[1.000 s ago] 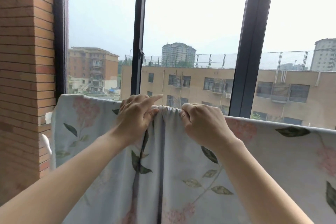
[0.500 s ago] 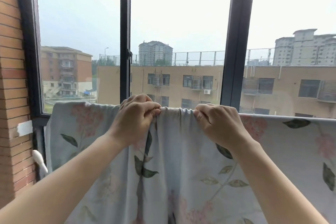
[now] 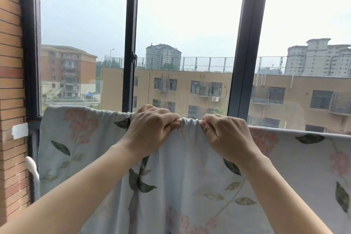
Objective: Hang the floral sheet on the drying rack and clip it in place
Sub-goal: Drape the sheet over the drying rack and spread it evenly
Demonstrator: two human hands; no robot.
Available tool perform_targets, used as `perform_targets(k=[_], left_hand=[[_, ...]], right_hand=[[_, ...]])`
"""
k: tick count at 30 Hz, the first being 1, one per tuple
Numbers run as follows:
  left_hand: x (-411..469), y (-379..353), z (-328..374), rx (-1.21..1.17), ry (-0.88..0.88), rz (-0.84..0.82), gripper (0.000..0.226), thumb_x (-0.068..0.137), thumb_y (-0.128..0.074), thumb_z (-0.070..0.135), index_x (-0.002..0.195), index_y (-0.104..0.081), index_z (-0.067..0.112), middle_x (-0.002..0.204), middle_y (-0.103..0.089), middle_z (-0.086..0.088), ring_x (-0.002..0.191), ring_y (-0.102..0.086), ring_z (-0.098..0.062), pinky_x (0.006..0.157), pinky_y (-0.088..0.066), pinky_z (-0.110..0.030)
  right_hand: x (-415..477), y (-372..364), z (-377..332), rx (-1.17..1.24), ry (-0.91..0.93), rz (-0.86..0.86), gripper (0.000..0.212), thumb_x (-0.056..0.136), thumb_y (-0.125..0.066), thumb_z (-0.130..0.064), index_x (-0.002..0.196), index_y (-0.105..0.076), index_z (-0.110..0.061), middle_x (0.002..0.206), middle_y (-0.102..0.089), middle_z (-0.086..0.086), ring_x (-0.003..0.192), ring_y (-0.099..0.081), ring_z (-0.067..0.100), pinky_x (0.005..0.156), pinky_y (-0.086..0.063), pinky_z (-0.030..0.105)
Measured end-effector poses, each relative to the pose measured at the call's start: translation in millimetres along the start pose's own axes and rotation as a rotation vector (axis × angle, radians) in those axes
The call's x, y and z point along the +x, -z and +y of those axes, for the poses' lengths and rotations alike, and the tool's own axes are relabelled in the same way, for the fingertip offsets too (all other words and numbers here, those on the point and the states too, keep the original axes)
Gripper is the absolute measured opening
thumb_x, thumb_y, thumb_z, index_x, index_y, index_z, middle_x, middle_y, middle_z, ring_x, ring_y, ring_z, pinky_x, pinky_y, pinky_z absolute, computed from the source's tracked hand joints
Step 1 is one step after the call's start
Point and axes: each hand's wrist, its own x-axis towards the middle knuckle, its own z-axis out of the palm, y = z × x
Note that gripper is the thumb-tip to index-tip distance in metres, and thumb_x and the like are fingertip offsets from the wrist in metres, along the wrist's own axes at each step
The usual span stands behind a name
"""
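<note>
The floral sheet (image 3: 190, 167), pale blue with pink blooms and green leaves, hangs draped over a horizontal rail of the drying rack (image 3: 296, 131), which shows only as the sheet's taut top edge. My left hand (image 3: 150, 129) and my right hand (image 3: 226, 135) both pinch the top fold, side by side. Between them the cloth is bunched into small gathers (image 3: 190, 122). No clip is visible.
A dark-framed window (image 3: 130, 43) rises right behind the rack, with buildings outside. A brick wall (image 3: 11, 81) closes the left side, bearing a white tape patch (image 3: 20, 131) and a white hook (image 3: 32, 167).
My hands have drawn closer together again along the top edge, bunching the cloth between them. The view has shifted slightly.
</note>
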Motion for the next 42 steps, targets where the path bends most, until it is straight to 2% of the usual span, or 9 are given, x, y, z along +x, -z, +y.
perform_targets(k=[8,12,17,21,24,26,29,36,42], left_hand=[[-12,17,-23,0.046,0.032,-0.013,0.042,0.092,-0.039,0.048,0.101,-0.072,0.024,0.095,-0.073,0.012,0.083,-0.064,-0.014,0.092,-0.035,-0.032],[-19,17,-34,0.116,0.099,-0.047,0.029,0.088,-0.048,0.042,0.101,-0.066,0.024,0.101,-0.071,0.009,0.095,-0.065,-0.021,0.091,-0.033,-0.034],[-22,17,-36,0.128,0.170,-0.047,0.046,0.085,-0.033,0.053,0.103,-0.064,0.024,0.103,-0.070,0.007,0.102,-0.063,-0.023,0.094,-0.034,-0.038],[-23,18,-34,0.070,0.188,-0.044,0.038,0.087,-0.046,0.049,0.114,-0.062,0.028,0.114,-0.066,0.010,0.111,-0.057,-0.018,0.096,-0.030,-0.032],[-30,27,-37,-0.094,0.215,-0.014,0.043,0.090,-0.057,0.046,0.127,-0.057,0.023,0.119,-0.059,0.011,0.114,-0.049,-0.010,0.098,-0.036,-0.027],[-38,35,-43,-0.153,0.222,0.053,0.038,0.092,-0.061,0.037,0.125,-0.059,0.020,0.114,-0.058,0.012,0.111,-0.051,-0.008,0.095,-0.042,-0.026],[-45,44,-55,-0.136,0.205,0.112,0.027,0.092,-0.061,0.025,0.118,-0.065,0.019,0.107,-0.060,0.014,0.104,-0.053,-0.007,0.087,-0.039,-0.018],[-32,44,-77,-0.225,0.136,0.069,0.015,0.088,-0.067,0.028,0.099,-0.076,0.024,0.087,-0.061,0.011,0.089,-0.056,-0.009,0.082,-0.045,-0.024],[-31,52,-93,-0.369,0.103,0.079,0.009,0.083,-0.073,0.012,0.090,-0.078,0.016,0.079,-0.060,0.007,0.077,-0.059,-0.003,0.071,-0.042,-0.006]], right_hand=[[4,-6,-8,0.013,0.028,0.008,0.030,0.098,-0.037,-0.040,0.080,-0.055,-0.025,0.077,-0.066,-0.008,0.072,-0.062,0.017,0.060,-0.027,0.028],[4,-5,-8,0.020,0.018,0.006,0.034,0.097,-0.033,-0.043,0.079,-0.055,-0.025,0.078,-0.067,-0.009,0.072,-0.063,0.016,0.060,-0.030,0.028],[7,2,-9,0.022,0.011,-0.047,0.035,0.097,-0.037,-0.049,0.074,-0.049,-0.025,0.071,-0.059,-0.009,0.067,-0.054,0.015,0.061,-0.028,0.029],[16,0,-29,0.105,0.045,-0.089,0.026,0.097,-0.041,-0.040,0.089,-0.059,-0.023,0.087,-0.063,-0.009,0.079,-0.059,0.017,0.065,-0.037,0.031],[22,-6,-56,0.151,0.078,-0.105,0.022,0.095,-0.045,-0.034,0.105,-0.061,-0.023,0.104,-0.066,-0.007,0.093,-0.061,0.020,0.076,-0.044,0.032],[24,-12,-70,0.134,0.082,-0.108,0.023,0.096,-0.043,-0.033,0.105,-0.062,-0.023,0.104,-0.066,-0.006,0.093,-0.061,0.021,0.077,-0.042,0.032],[27,-20,-82,0.125,0.028,-0.089,0.025,0.098,-0.041,-0.034,0.099,-0.064,-0.023,0.096,-0.067,-0.007,0.087,-0.061,0.020,0.073,-0.037,0.030],[24,-24,-96,0.079,-0.101,-0.037,0.032,0.095,-0.037,-0.040,0.098,-0.066,-0.026,0.101,-0.070,-0.011,0.093,-0.063,0.017,0.082,-0.040,0.029],[26,-19,-99,0.061,-0.148,-0.085,0.037,0.093,-0.034,-0.043,0.100,-0.066,-0.025,0.103,-0.070,-0.009,0.096,-0.063,0.020,0.083,-0.042,0.031]])
